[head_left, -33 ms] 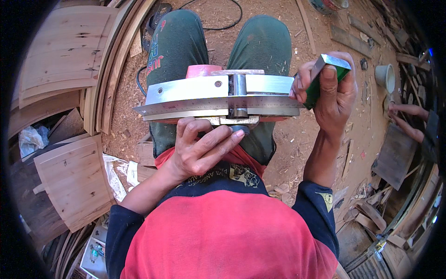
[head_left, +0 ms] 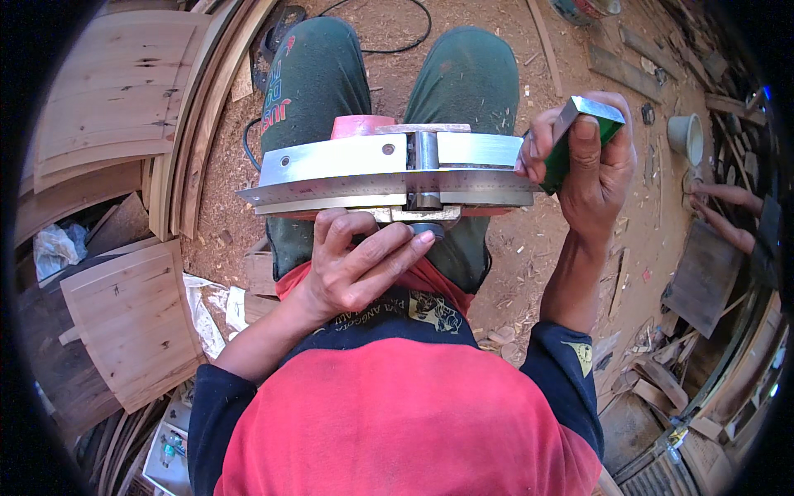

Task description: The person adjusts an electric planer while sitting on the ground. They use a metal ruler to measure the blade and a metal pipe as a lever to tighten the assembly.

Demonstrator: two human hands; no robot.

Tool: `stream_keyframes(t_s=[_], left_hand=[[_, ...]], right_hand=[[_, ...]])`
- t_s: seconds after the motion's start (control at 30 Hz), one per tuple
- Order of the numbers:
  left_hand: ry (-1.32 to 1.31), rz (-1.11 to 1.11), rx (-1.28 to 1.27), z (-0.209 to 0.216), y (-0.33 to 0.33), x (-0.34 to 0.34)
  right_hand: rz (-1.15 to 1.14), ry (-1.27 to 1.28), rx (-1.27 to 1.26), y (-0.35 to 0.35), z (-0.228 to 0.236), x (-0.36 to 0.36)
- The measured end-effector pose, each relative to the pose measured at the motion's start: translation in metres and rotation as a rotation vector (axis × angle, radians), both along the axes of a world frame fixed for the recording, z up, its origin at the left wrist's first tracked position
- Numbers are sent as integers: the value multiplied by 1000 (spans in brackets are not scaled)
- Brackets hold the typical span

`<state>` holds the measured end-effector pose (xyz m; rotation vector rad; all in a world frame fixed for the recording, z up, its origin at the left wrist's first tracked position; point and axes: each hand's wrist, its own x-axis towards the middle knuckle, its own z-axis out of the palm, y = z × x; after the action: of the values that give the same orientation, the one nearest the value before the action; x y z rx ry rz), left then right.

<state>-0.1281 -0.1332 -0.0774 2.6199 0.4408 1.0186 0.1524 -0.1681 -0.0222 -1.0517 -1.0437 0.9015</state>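
Observation:
An upturned electric planer (head_left: 331, 159) lies across my thighs with its silver sole facing up and its cutter drum (head_left: 426, 153) showing in the middle gap. My right hand (head_left: 597, 161) is closed round the green and silver stock of a try square (head_left: 561, 149). The square's thin marked blade (head_left: 331, 187) runs on edge along the sole, crossing the drum. At the planer's near side, my left hand (head_left: 356, 260) has its fingers bent against the body, fingertips at a dark round knob (head_left: 426, 230). The left thumb is hidden.
Curved wooden panels (head_left: 124, 91) lean at the left, with another panel (head_left: 136, 318) nearer me. Shavings cover the ground, and a black cable (head_left: 405, 45) curls beyond my knees. At right are a pale bucket (head_left: 685, 136), wood scraps and another person's arms (head_left: 728, 211).

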Motion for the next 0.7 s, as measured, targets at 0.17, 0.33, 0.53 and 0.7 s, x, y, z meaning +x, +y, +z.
stream_keyframes(t_s=[0.17, 0.33, 0.53, 0.7], left_hand=[[-30, 5, -15, -1, 1, 2], [-22, 0, -28, 1, 2, 2], [-5, -10, -3, 2, 2, 1], [23, -24, -8, 4, 2, 1]], right_hand=[[-9, -3, 8, 1, 2, 0], [6, -16, 19, 2, 1, 1], [-6, -33, 19, 2, 2, 1], [2, -28, 24, 1, 2, 3]])
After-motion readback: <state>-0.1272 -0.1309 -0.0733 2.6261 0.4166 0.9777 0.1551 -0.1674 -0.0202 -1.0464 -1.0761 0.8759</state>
